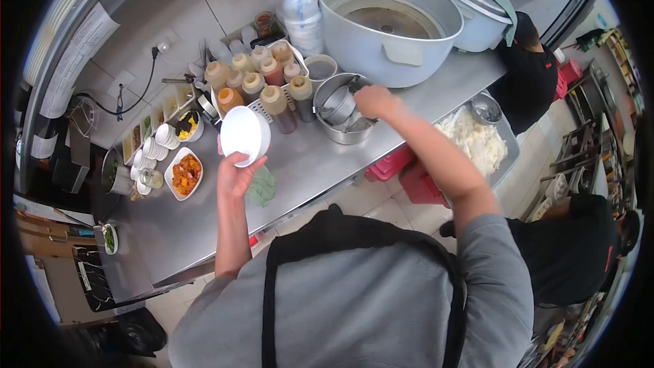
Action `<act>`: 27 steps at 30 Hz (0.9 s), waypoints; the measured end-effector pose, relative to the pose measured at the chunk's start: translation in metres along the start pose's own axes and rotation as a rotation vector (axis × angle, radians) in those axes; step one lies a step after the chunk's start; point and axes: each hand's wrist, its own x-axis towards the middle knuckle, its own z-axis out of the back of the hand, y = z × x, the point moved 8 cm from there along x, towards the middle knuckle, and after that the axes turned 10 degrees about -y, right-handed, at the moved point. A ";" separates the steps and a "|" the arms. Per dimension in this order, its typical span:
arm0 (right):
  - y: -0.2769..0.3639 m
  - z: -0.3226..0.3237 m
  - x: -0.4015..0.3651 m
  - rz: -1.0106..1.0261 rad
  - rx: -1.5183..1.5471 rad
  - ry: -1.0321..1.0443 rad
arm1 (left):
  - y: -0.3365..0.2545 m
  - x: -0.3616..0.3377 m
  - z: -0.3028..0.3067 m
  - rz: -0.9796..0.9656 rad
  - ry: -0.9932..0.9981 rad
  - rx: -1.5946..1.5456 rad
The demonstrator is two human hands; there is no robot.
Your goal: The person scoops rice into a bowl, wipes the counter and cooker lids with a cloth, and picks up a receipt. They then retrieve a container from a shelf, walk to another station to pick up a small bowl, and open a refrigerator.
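A white bowl point(245, 136) is gripped in my left hand point(240, 176), tilted over the steel counter near a green cloth point(261, 186). My right hand point(377, 103) is closed above the rim of a steel pot point(347, 138). Inside that pot are metal utensils, among them a round metal cup point(337, 105). Whatever my right fingers hold is too small or hidden to make out. Left of the bowl sits a square white dish of orange food point(185, 174). Squeeze bottles point(274, 101) stand in a basket just behind the bowl.
A large round cooker point(388, 54) stands at the back. A tray of white rice point(507, 153) lies to the right. Stacked small white dishes point(165, 135) and a glass jar point(151, 178) are at the left. Two people in black point(531, 85) are at the right.
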 end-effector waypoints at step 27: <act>-0.237 0.188 -0.007 0.381 0.130 -0.477 | -0.016 0.080 -0.167 -0.349 -0.372 -0.026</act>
